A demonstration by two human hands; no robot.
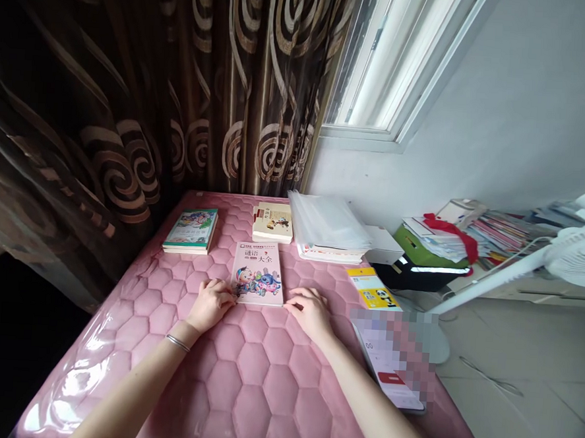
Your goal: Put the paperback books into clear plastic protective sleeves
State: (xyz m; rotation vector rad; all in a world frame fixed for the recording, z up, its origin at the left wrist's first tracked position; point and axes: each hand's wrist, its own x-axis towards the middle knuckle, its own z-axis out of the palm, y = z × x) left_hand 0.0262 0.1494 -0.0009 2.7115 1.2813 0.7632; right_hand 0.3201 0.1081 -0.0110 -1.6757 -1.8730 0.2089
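Note:
A pink children's book (258,274) with cartoon figures on its cover lies flat on a pink quilted mattress cover (257,382). My left hand (211,304) rests palm down with its fingertips on the book's lower left corner. My right hand (309,312) lies palm down just right of the book's lower right corner, holding nothing. Farther back lie a green-edged book stack (190,230) and a small illustrated book (272,222).
A thick stack of papers in clear plastic (326,226) and a white box (384,244) sit at the back right. A yellow booklet (373,288) and a blurred phone (387,360) lie at the right edge. A patterned curtain (132,90) hangs left; a white fan (572,256) stands right.

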